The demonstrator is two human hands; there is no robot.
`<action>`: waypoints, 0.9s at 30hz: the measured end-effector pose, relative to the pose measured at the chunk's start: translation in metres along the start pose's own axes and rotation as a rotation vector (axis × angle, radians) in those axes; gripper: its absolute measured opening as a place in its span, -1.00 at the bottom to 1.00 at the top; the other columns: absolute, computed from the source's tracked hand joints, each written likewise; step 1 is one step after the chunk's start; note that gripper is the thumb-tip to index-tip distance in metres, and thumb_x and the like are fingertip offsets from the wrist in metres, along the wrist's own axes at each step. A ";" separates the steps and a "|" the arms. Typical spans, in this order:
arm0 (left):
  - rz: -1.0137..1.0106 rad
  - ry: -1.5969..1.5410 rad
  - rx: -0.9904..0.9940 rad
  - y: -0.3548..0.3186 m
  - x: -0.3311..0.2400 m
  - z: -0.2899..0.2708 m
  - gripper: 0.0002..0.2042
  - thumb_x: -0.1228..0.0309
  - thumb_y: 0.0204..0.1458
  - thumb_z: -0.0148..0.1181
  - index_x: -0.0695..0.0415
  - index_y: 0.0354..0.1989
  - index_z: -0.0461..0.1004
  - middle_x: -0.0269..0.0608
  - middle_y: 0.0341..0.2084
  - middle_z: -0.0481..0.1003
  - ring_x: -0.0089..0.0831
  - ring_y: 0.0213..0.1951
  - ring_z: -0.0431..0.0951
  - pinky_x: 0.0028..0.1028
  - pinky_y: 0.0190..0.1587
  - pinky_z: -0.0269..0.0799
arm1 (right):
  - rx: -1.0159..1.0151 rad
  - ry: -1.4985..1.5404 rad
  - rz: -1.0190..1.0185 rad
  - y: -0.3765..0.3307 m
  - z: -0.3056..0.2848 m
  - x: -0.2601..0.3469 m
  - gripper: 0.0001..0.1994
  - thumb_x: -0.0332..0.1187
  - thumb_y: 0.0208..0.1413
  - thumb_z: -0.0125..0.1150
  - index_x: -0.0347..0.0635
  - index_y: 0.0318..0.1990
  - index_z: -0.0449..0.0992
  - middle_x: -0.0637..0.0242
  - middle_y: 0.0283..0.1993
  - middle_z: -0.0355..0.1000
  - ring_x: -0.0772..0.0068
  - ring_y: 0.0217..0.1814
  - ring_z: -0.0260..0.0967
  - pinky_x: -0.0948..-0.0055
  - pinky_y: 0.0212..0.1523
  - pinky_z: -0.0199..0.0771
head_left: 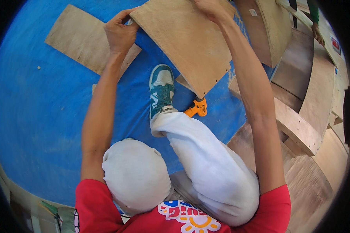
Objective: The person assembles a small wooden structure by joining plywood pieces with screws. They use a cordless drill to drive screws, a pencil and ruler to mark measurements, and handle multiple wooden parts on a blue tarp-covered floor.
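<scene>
A tan plywood panel (186,42) is tilted up in front of me, its near corner pointing down and small dark holes along its lower right edge. My left hand (121,32) is closed on the panel's left corner, thumb and fingers pinching the edge. At the top of the view my right hand (212,11) lies over the panel's far part, fingers curled and partly cut off by the frame. Just below the near corner, an orange power drill (197,108) rests on the blue floor covering, its front end hidden under the panel.
Another plywood board (79,39) lies flat on the blue covering (39,116) at the left. Curved plywood structures (299,120) stand along the right side. Another person's hand (318,34) grips a board at the far right. My shoe (162,91) is beside the drill.
</scene>
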State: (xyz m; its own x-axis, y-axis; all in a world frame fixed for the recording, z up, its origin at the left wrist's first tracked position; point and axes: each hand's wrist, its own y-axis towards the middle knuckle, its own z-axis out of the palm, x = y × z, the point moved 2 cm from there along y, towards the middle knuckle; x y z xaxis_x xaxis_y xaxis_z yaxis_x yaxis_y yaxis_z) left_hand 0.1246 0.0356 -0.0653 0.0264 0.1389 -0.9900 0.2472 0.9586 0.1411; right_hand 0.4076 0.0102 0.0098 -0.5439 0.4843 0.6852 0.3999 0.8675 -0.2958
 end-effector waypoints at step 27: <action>-0.034 0.056 0.055 0.004 0.001 -0.004 -0.72 0.58 0.06 0.41 0.20 -0.03 0.70 -0.18 -0.18 0.73 -0.43 -0.08 0.72 -0.46 -0.01 0.58 | -0.033 -0.149 0.413 -0.242 -0.080 -0.129 -0.63 -0.18 0.20 0.47 -0.43 -0.18 0.71 0.20 -0.30 0.66 0.52 -0.29 0.55 0.45 -0.22 0.56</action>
State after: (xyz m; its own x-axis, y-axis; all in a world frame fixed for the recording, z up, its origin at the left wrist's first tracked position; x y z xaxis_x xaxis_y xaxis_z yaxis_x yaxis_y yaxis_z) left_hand 0.1216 0.0410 -0.0657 -0.0370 0.1215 -0.9919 0.2996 0.9483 0.1050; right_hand 0.4402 -0.2709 0.0463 -0.4326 0.8029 0.4101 0.6284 0.5947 -0.5014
